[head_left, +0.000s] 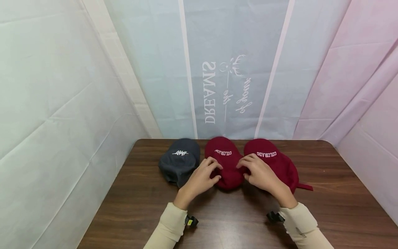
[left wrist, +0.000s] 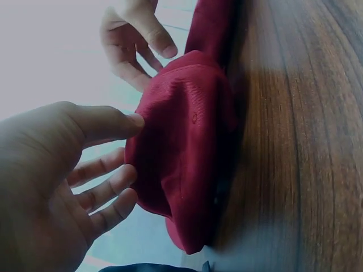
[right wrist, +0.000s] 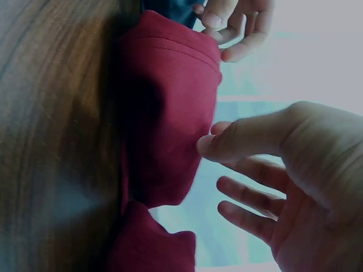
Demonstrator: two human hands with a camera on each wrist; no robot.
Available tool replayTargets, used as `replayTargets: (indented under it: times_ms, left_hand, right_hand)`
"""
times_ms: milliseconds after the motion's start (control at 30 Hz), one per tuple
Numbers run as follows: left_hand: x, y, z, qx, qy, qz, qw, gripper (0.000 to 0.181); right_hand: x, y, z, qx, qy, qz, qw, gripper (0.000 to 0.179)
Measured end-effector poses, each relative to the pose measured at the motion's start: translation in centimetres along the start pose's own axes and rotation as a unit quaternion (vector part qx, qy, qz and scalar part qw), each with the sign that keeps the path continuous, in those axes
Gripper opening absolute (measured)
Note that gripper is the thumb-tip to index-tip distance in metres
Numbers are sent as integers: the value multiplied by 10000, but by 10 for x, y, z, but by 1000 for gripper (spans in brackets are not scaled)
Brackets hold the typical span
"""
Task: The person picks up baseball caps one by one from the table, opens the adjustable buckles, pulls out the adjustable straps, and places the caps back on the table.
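Pale cloth (head_left: pixel 56 121) hangs along both sides and across the far end, where a grey-blue part carries white stripes and the printed word DREAMS. In front of me stands a dark brown wood-grain table (head_left: pixel 230 221). Three caps lie in a row near its far edge, brims away from me: a dark grey cap (head_left: pixel 178 164) on the left, a middle red cap (head_left: pixel 225 160), and a right red cap (head_left: pixel 287 169). My cream sleeves (head_left: pixel 171 223) are turned back at the cuffs. My left hand (head_left: pixel 202 176) is at the middle cap's left side, fingers parted and loosely bent, thumb tip touching the creased crown. My right hand (head_left: pixel 261 173) is at its other side, equally relaxed, thumb against the fabric; from above it covers part of the right cap. Each wrist has a dark device (head_left: pixel 192 221) just beside it. A narrow red strap (head_left: pixel 305 187) sticks out from the right cap. Smallest is the white lettering (head_left: pixel 223 152), COLORADO on both red caps.
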State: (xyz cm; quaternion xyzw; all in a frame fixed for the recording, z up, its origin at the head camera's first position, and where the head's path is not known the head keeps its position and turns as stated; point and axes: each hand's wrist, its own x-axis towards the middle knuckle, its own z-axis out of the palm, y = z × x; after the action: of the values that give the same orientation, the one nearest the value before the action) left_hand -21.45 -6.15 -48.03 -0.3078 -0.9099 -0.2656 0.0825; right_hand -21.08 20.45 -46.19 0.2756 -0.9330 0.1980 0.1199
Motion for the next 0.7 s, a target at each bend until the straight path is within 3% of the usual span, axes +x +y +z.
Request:
replayTargets:
  times_ms: [233, 500, 700]
  left_hand:
    - [3, 0, 4, 192, -5, 49, 9998, 19]
    - [3, -1, 5, 355, 321, 223, 9986, 10]
    - [4, -2, 2, 360, 508, 242, 9978, 8]
  right_hand:
    - [0, 2, 7, -153, 26, 103, 9998, 18]
    - [1, 3, 10, -133, 32, 187, 9997, 17]
    - [2, 0, 8, 119, -15, 489, 9987, 17]
